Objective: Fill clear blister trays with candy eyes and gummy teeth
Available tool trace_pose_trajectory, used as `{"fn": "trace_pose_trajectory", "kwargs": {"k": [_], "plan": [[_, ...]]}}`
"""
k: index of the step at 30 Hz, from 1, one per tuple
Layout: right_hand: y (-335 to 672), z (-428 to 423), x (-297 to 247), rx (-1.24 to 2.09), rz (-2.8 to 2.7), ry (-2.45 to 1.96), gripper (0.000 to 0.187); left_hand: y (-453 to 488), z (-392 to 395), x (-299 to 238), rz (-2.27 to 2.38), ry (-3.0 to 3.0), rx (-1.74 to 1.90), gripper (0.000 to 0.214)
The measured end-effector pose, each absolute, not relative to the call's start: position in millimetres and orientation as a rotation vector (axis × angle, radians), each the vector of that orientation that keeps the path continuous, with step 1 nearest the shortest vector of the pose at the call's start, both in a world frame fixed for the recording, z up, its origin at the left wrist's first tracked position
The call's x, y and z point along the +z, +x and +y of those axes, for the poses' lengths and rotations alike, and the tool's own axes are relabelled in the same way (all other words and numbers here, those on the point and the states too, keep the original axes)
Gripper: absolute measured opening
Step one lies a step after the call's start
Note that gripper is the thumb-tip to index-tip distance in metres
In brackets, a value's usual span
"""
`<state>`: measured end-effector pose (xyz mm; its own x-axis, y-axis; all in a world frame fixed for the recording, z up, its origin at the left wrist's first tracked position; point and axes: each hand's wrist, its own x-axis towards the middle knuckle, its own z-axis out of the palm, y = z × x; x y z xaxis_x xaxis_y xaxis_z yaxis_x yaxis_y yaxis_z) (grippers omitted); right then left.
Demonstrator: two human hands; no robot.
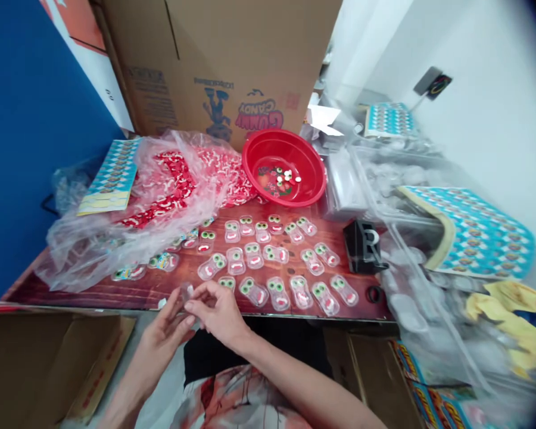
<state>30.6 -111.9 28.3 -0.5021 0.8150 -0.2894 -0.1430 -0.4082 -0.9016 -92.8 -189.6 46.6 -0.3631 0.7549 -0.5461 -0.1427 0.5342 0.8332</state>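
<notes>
At the front edge of the table, my left hand (167,328) and my right hand (218,313) meet around a small clear plastic blister (187,292). The fingers of both are closed on it, and they cover much of it; its contents cannot be made out. Just beyond and to the right, several clear blisters (277,293) lie in loose rows, each with green-ringed eyes and a red-and-white mouth piece. One filled blister (211,266) is close above my right hand. Left of them are several blisters with printed blue-yellow labels (164,261).
A big clear bag (111,244) of red-and-white pieces (176,185) covers the back left. Behind the rows stands a red bowl (255,155) with a few eye pieces. A black tape dispenser (361,245), a tape roll (374,293) and clear bins (411,238) are at right.
</notes>
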Motion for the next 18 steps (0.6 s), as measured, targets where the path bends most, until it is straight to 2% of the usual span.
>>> {"fn": "trace_pose_trajectory", "kwargs": {"k": [3, 6, 11, 18], "plan": [[37.2, -114.7, 31.5, 2.194, -1.015, -0.862, 0.04, -96.3, -198.5, 48.4, 1.628, 0.528, 0.965, 0.101], [45.5, -116.5, 28.0, 2.306, -0.981, -0.743, 0.047, -100.6, -207.8, 50.6, 1.541, 0.564, 0.892, 0.086], [51.0, -123.6, 21.2, 2.312, -1.053, -0.768, 0.046, -95.8, -214.1, 54.6, 1.414, 0.581, 0.837, 0.062], [49.5, -126.9, 22.0, 2.273, -1.117, -0.895, 0.035, -80.9, -212.3, 50.2, 1.365, 0.453, 0.915, 0.052]]}}
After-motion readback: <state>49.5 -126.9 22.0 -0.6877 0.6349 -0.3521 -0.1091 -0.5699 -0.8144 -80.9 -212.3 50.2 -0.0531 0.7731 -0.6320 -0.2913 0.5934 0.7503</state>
